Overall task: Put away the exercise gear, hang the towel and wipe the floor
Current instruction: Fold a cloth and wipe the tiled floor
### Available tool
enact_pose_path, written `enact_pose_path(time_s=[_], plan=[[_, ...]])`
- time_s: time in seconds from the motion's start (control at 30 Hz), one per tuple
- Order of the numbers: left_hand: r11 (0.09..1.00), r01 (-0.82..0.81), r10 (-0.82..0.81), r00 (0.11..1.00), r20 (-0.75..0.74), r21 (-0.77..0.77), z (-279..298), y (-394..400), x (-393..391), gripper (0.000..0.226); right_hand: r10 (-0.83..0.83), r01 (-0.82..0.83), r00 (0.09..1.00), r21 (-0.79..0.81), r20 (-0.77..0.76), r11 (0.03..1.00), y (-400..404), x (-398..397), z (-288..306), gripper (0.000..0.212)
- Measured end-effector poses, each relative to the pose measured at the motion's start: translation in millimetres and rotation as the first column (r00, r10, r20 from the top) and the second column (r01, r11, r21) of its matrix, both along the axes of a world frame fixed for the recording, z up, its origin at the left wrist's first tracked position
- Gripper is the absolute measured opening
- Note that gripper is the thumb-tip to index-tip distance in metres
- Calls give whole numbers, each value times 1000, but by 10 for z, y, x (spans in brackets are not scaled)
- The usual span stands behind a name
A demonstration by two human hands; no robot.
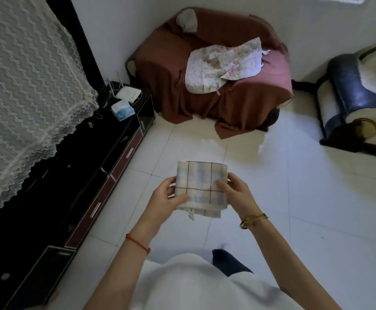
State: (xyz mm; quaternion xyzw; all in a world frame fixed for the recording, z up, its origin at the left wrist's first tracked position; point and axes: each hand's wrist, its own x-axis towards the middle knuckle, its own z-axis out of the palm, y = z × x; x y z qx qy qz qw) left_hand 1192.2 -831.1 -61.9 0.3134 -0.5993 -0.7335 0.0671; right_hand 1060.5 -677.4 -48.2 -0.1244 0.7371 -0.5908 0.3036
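A folded plaid towel [201, 186], pale blue and cream with dark grid lines, is held flat in front of me above the white tiled floor [305, 209]. My left hand [167, 201] grips its left edge, thumb on top. My right hand [236, 193] grips its right edge, fingers over the top. A small tag hangs from the towel's near edge. No exercise gear is in view.
An armchair under a brown cover [211, 86] stands in the far corner with a floral cloth [225, 66] on its seat. A long black cabinet [88, 186] runs along the left, topped by a lace cover [26, 97] and a tissue pack [122, 110]. A dark-trimmed sofa arm [350, 97] is at the right.
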Motion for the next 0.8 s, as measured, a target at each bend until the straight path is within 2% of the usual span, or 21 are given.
enact_pose_path(time_s=[0.17,0.33,0.47,0.8], plan=[[980,-195,196,980,-18,24,10,267,-611,44,211,-210,977,17,-13,977,-40,-896,58,16],[927,-375,375,927,10,31,-14,303,-975,42,385,-385,923,49,1,922,-360,-1457,8,18],[866,-500,499,866,41,17,-73,167,-1154,45,495,-496,868,71,34,865,-765,-1716,-117,19],[751,-659,659,746,93,-36,-228,-459,-1434,52,650,-655,756,88,84,750,-1829,-2040,-306,19]])
